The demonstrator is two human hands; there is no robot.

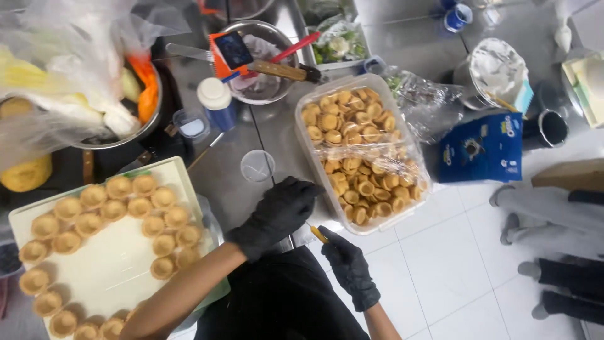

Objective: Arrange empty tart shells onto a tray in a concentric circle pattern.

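Standing over this person's shoulder, I see both hands in black gloves down at the near edge of the steel bench. The left hand rests palm-down with loosely curled fingers, holding nothing that I can see, its fingertips almost at the near left corner of the clear plastic tub full of small tart shells. The right hand sits lower, off the bench edge over the white floor tiles, closed around a thin yellowish stick-like tool; honestly can't tell what it is. That tool points up and left, toward the left hand, and the tub lies just beyond it, up and to the right. The tub's long axis runs away from the person, slightly slanted, with crinkled film across the middle of the shells.

The left hand is clearly the closer one to the tub. Further left, a pale tray carries more shells laid in a ring along its edges. A small clear round lid lies just past the left hand, nothing else between hands and tub.
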